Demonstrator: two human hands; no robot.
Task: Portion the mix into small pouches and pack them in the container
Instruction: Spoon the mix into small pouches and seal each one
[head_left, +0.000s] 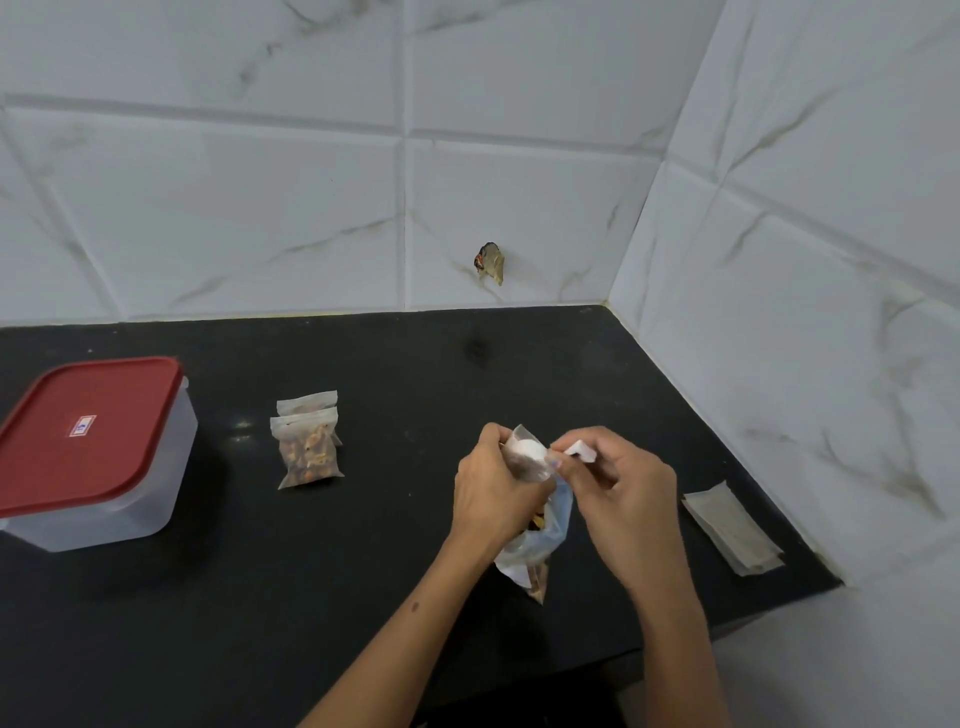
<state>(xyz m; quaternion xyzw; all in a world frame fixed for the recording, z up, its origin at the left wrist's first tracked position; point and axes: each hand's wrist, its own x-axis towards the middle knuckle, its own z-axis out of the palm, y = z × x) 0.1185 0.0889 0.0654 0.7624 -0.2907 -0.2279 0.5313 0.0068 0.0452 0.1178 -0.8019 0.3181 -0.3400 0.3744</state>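
Note:
My left hand (496, 486) grips a small clear pouch (531, 457) at its open mouth, over the big plastic bag of mix (537, 540) that lies on the black counter (363, 545). My right hand (615, 480) pinches a white spoon (581, 450) whose bowl sits at the pouch's mouth. Two filled pouches (309, 441) of nut mix lie stacked in the middle left. A clear container with a red lid (88, 447) on it stands at the far left.
A flat stack of unfilled pouches (732, 527) lies near the counter's right edge by the tiled wall (779, 260). A small dark scrap (489, 262) sticks to the back wall. The counter's front edge runs just below my forearms.

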